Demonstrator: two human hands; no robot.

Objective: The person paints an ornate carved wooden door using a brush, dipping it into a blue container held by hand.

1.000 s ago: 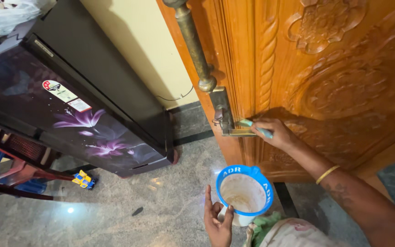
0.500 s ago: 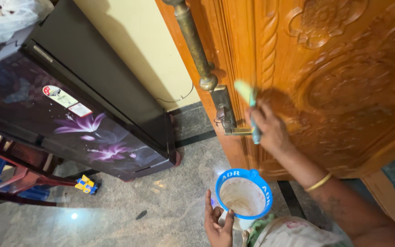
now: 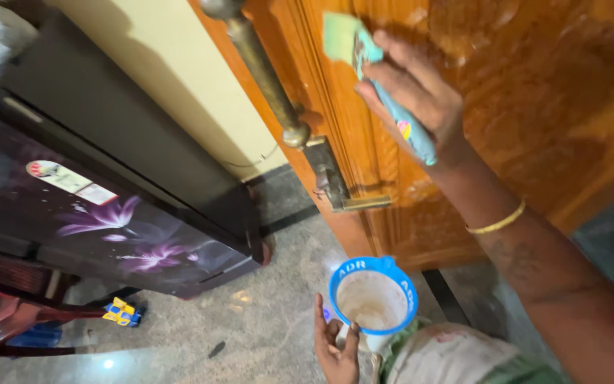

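Fingers (image 3: 392,75) of the right hand (image 3: 417,96) are wrapped shut round a light-blue brush handle; the pale green brush (image 3: 353,44) is pressed flat on the carved wooden door (image 3: 534,107), just above the brass lever handle (image 3: 353,203) and beside the long brass pull bar (image 3: 264,78), probably so the bristles spread liquid into the carving. The door surface looks wet and glossy there. The left hand (image 3: 337,345) is cupped at the handle side of a blue-rimmed white mug (image 3: 372,302), fingers loosely curled, held low and level near the floor, likely to keep its contents within reach. A dark floral fridge (image 3: 108,206) stands well apart, with a toy truck (image 3: 122,313) on the floor.
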